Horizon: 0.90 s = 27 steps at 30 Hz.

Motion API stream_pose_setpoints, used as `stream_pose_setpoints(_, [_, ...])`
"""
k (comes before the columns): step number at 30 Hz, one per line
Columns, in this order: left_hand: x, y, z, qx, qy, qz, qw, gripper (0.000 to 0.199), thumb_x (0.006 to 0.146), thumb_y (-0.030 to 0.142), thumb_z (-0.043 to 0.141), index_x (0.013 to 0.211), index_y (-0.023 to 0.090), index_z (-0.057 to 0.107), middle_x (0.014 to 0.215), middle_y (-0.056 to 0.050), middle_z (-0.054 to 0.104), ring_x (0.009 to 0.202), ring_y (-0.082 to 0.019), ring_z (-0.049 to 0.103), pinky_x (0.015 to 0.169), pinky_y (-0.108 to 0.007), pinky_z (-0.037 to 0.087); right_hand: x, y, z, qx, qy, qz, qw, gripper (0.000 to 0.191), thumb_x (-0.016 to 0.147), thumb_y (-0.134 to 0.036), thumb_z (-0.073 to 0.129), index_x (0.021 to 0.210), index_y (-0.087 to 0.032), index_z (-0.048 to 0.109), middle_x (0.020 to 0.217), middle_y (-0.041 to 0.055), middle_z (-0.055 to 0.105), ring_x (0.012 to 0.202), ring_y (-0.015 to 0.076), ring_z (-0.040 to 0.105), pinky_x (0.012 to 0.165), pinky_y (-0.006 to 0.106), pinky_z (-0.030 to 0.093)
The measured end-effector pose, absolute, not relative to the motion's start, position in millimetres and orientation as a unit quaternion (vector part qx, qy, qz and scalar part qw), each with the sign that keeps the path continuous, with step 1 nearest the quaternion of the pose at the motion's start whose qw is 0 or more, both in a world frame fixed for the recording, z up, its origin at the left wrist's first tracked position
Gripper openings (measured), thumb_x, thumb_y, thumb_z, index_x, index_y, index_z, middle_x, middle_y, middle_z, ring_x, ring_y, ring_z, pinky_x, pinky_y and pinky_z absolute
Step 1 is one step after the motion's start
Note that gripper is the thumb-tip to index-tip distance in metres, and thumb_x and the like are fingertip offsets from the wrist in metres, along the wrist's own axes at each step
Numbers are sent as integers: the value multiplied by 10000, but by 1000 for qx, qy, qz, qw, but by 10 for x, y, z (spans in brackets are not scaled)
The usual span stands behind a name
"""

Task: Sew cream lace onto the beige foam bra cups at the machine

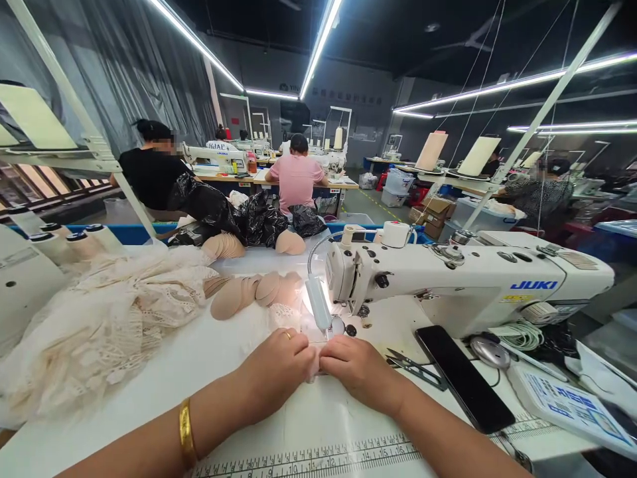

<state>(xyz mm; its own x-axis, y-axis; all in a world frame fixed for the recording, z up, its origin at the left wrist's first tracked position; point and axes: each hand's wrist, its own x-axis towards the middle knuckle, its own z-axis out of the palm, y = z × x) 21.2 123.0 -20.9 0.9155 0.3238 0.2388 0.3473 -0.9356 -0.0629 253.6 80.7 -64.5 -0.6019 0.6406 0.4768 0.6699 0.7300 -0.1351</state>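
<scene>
Pinching pale fabric, your left hand and right hand are nearly closed; open tabletop lies nearer you.

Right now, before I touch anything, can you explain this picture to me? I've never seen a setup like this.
There's no robot here: it's one picture from a camera worn on a person's head, looking forward and down. The bare left hand and bare right hand pinch a small piece of pale pink fabric in front of a white metal sewing machine. On the white tabletop, cream lace fabric is heaped at left, with flat, rounded beige pieces beside it. At right lie a flat black phone and dark metal snips. Other people sit farther back.
</scene>
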Motion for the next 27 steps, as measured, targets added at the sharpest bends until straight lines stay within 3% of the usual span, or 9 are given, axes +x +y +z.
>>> stream_pose_setpoints(3, [263, 1267, -295, -969, -214, -105, 60, 258, 970, 149, 571, 718, 204, 569, 742, -24, 604, 675, -213, 535, 637, -365, 418, 2601, 804, -629, -364, -886, -13, 285, 337, 1010, -14, 476, 1098, -246, 704, 1113, 34, 792, 1012, 231, 647, 776, 337, 527])
stream_pose_setpoints(5, [259, 1284, -318, -969, -199, -139, 54, 267, 988, 152, 563, 725, 194, 582, 815, -38, 647, 765, -221, 585, 716, -376, 469, 2646, 789, -596, -363, -888, -5, 282, 345, 991, -4, 509, 1153, -245, 694, 1147, 41, 782, 1059, 244, 638, 832, 358, 541])
stream_pose_setpoints(9, [236, 1274, -356, -970, -162, -180, 35, 237, 1019, 123, 509, 812, 181, 608, 915, -45, 698, 869, -217, 640, 864, -400, 511, 2692, 757, -534, -384, -885, 0, 264, 360, 963, 12, 508, 1110, -247, 711, 993, 38, 739, 921, 218, 615, 791, 339, 532])
stream_pose_setpoints(17, [278, 1225, -416, -963, -206, -164, 56, 222, 1050, 160, 457, 931, 172, 644, 849, -45, 639, 766, -221, 562, 789, -411, 499, 2709, 741, -512, -400, -882, -2, 250, 369, 965, -9, 509, 1172, -234, 717, 910, 39, 660, 842, 208, 561, 729, 311, 500])
stream_pose_setpoints(27, [290, 1205, -433, -956, -206, -202, 50, 210, 1044, 152, 463, 920, 166, 631, 884, -40, 641, 787, -215, 562, 866, -416, 434, 2710, 736, -487, -401, -878, 33, 259, 326, 993, -24, 500, 1140, -220, 714, 894, 46, 638, 826, 197, 521, 708, 291, 471])
